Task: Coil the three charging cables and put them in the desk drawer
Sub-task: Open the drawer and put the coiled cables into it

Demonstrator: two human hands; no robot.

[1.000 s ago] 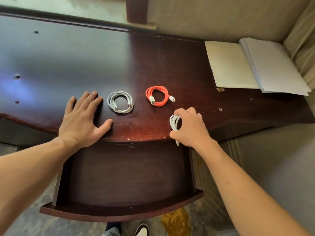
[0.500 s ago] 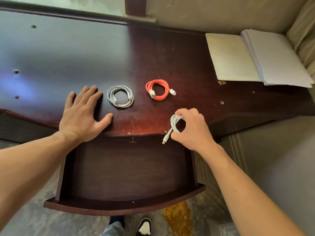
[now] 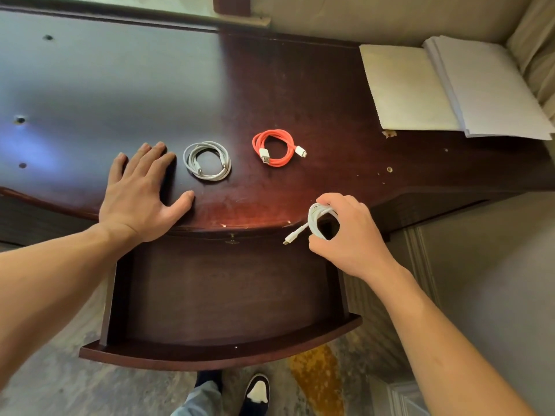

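Observation:
A grey coiled cable point(image 3: 207, 160) lies on the dark wooden desk point(image 3: 300, 85), just right of my left hand point(image 3: 141, 193), which rests flat on the desktop near the front edge. An orange coiled cable point(image 3: 274, 148) with white plugs lies further right. My right hand point(image 3: 348, 235) grips a white coiled cable point(image 3: 318, 219) over the back right corner of the open drawer point(image 3: 222, 301); one plug end sticks out to the lower left. The drawer is pulled out and holds nothing visible.
An open notebook point(image 3: 402, 85) and a stack of white paper point(image 3: 492, 91) lie at the desk's back right. Small crumbs dot the desk near them. A curtain hangs at the right edge. My shoes point(image 3: 255, 391) show on the floor below the drawer front.
My right hand has carried the white coil off the desk's front edge, down and toward the drawer. Its plug end now sticks out to the left. My left hand has stayed put.

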